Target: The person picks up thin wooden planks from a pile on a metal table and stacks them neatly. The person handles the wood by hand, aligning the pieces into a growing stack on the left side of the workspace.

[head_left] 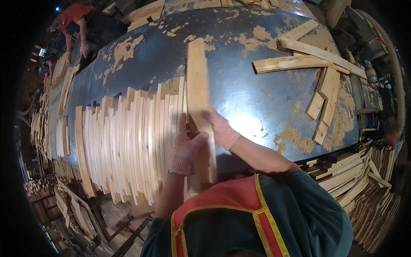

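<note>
A long pale wooden board (198,77) stands lengthwise in front of me, slightly blurred, its near end close to my apron. My right hand (220,128), in a pale glove, grips its right edge with the thumb over the upper face. My left hand (187,147), gloved too, is at the board's left side, thumb across it and fingers pointing away from me. Those fingers lie beside the right end of a row of wooden strips (128,141). The strips stand on edge, packed side by side. Both hands' fingertips are partly hidden.
Several loose boards (299,63) lie crossed at the right of the dark metal table (231,85), among patches of sawdust (295,139). Stacked lumber (346,180) stands at the near right. A ribbed hose (398,81) hangs at far right. Another person (77,21) works at far left.
</note>
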Motion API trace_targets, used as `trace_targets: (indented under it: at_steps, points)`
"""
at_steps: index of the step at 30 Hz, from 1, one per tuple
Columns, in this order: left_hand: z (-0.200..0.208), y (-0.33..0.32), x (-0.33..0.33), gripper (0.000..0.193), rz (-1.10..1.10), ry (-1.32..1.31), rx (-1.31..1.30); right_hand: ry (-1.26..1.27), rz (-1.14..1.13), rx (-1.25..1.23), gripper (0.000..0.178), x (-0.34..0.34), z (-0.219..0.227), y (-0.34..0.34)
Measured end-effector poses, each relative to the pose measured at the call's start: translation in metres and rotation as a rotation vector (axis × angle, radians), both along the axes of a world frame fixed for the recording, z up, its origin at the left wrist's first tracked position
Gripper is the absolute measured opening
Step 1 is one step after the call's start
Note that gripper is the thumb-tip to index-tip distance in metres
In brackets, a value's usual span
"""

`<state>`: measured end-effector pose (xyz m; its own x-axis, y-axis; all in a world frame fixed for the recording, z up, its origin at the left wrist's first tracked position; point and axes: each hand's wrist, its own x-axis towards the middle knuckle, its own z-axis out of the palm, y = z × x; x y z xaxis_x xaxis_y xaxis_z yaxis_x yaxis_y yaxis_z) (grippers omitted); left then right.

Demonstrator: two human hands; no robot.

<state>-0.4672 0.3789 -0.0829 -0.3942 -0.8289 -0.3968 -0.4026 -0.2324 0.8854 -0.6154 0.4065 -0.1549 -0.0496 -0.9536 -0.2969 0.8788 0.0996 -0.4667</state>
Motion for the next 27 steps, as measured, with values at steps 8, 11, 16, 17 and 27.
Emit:
trace_targets:
  at_steps: [8,11,16,17,27]
  points:
    - [-0.009,0.018,0.123,0.064,0.16,-0.161,-0.172,-0.084,0.052,0.096,0.052,0.013,-0.009,-0.005]
    - [-0.021,0.023,0.206,0.055,0.16,-0.697,-0.477,-0.063,0.022,0.151,0.044,-0.003,0.01,0.011]
    - [-0.017,0.011,0.293,0.076,-0.085,-1.582,-0.76,0.0,-0.026,0.135,0.051,-0.042,0.0,0.034]
    - [-0.015,-0.001,0.295,0.079,-0.157,-1.56,-0.628,0.065,-0.046,0.13,0.054,-0.051,0.001,0.039]
    - [-0.062,-0.004,0.05,0.073,-0.514,-0.56,-0.962,0.358,-0.536,0.424,0.048,-0.229,0.042,0.219]
